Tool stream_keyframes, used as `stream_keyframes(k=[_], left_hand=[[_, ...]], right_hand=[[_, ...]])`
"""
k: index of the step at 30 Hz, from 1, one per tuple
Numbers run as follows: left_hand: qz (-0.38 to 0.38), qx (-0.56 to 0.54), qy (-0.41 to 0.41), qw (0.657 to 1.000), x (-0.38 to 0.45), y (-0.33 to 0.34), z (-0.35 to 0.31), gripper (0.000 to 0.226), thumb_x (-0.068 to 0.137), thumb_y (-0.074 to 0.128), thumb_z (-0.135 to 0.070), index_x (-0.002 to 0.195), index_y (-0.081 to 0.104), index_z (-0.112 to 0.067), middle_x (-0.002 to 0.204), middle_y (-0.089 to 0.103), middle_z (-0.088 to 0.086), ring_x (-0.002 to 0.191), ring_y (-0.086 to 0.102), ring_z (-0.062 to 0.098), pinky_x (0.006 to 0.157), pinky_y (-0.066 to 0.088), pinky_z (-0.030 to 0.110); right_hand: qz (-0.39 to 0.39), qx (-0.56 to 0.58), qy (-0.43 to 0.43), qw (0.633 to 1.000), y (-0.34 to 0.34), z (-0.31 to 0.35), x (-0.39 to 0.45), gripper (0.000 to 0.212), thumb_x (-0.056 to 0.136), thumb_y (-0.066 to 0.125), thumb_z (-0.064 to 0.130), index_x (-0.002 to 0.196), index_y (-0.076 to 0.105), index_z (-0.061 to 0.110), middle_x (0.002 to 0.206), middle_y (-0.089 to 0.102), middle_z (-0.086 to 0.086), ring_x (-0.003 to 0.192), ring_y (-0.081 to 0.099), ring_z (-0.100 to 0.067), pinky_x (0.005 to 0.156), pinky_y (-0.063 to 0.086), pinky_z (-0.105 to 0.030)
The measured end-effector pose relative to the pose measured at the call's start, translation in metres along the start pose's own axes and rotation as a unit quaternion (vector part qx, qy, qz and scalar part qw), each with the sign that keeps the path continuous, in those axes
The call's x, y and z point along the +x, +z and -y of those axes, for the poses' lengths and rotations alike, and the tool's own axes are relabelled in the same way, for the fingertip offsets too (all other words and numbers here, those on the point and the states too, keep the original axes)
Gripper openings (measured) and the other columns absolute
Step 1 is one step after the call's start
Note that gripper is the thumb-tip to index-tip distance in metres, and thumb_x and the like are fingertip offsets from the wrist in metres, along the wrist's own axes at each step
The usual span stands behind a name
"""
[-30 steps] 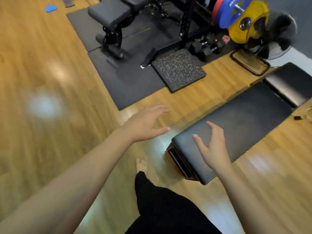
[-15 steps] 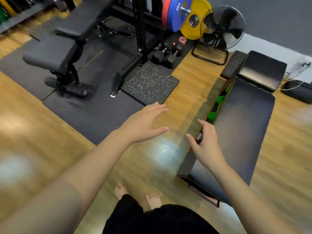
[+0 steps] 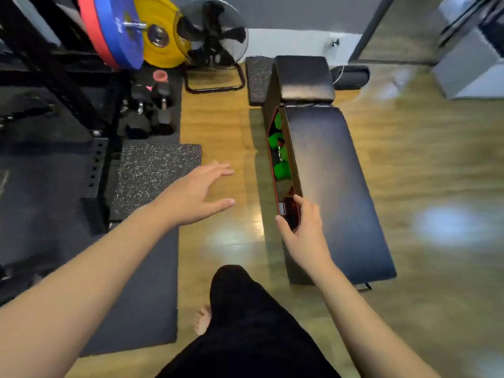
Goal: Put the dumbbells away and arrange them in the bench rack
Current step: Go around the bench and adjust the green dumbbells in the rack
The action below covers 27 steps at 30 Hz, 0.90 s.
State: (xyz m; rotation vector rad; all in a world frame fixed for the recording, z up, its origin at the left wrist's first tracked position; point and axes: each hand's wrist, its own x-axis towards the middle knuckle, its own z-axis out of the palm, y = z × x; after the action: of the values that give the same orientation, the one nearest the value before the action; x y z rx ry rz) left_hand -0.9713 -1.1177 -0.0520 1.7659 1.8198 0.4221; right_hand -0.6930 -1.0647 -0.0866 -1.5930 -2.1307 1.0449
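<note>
black dumbbells (image 3: 152,105) on mat by rack, far left | left hand (image 3: 195,195) spread, empty, over floor | green dumbbells (image 3: 281,154) inside bench rack (image 3: 275,170) | right hand (image 3: 302,227) fingers loosely curled at padded tabletop (image 3: 335,173) edge

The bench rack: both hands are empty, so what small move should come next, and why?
Probably reach the left hand toward the black dumbbells on the mat by the power rack. Both hands hold nothing, the left open over the floor, the right hand at the bench rack opening, where green dumbbells already sit and the near end looks free.
</note>
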Motion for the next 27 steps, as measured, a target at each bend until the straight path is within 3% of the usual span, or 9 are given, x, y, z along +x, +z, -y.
stream_keyframes(k=[6, 12, 16, 20, 27], left_hand=[[0.07, 0.02, 0.114, 0.991, 0.117, -0.031, 0.029, 0.069, 0.09, 0.059, -0.059, 0.149, 0.036, -0.032, 0.16, 0.028, -0.013, 0.149, 0.016, 0.005, 0.119, 0.019, 0.032], [0.13, 0.04, 0.185, 0.973, 0.217, -0.054, 0.054, 0.069, 0.089, 0.057, -0.06, 0.149, 0.037, -0.032, 0.159, 0.031, -0.011, 0.149, 0.018, 0.008, 0.12, 0.023, 0.037], [0.15, 0.059, 0.191, 0.968, 0.275, -0.077, 0.067, 0.071, 0.088, 0.052, -0.066, 0.148, 0.036, -0.034, 0.159, 0.03, -0.012, 0.148, 0.021, 0.009, 0.118, 0.028, 0.044], [0.161, 0.059, 0.2, 0.965, 0.327, -0.094, 0.077, 0.068, 0.088, 0.053, -0.066, 0.147, 0.038, -0.035, 0.157, 0.034, -0.013, 0.147, 0.023, 0.006, 0.118, 0.029, 0.04], [0.177, 0.072, 0.227, 0.955, 0.425, -0.11, 0.1, 0.06, 0.092, 0.059, -0.055, 0.145, 0.043, -0.031, 0.155, 0.038, -0.009, 0.146, 0.027, 0.009, 0.116, 0.031, 0.038]], right_hand=[[-0.104, 0.007, 0.091, 0.99, 0.017, 0.006, 0.042, 0.061, 0.094, 0.063, 0.042, 0.144, 0.037, 0.021, 0.14, 0.039, 0.002, 0.13, 0.04, -0.015, 0.108, 0.036, -0.032], [-0.151, 0.012, 0.179, 0.972, 0.023, 0.015, 0.112, 0.063, 0.093, 0.061, 0.046, 0.145, 0.036, 0.02, 0.145, 0.038, -0.003, 0.135, 0.038, -0.021, 0.11, 0.034, -0.039], [-0.191, 0.018, 0.2, 0.961, 0.014, 0.037, 0.153, 0.067, 0.091, 0.059, 0.051, 0.145, 0.035, 0.019, 0.147, 0.037, -0.004, 0.137, 0.036, -0.022, 0.113, 0.035, -0.046], [-0.233, 0.036, 0.212, 0.949, 0.012, 0.054, 0.186, 0.064, 0.093, 0.06, 0.048, 0.145, 0.034, 0.022, 0.148, 0.036, -0.002, 0.137, 0.036, -0.02, 0.113, 0.036, -0.048], [-0.276, 0.039, 0.247, 0.928, 0.031, 0.071, 0.252, 0.06, 0.093, 0.06, 0.048, 0.144, 0.034, 0.028, 0.148, 0.034, 0.002, 0.137, 0.035, -0.018, 0.105, 0.034, -0.032]])
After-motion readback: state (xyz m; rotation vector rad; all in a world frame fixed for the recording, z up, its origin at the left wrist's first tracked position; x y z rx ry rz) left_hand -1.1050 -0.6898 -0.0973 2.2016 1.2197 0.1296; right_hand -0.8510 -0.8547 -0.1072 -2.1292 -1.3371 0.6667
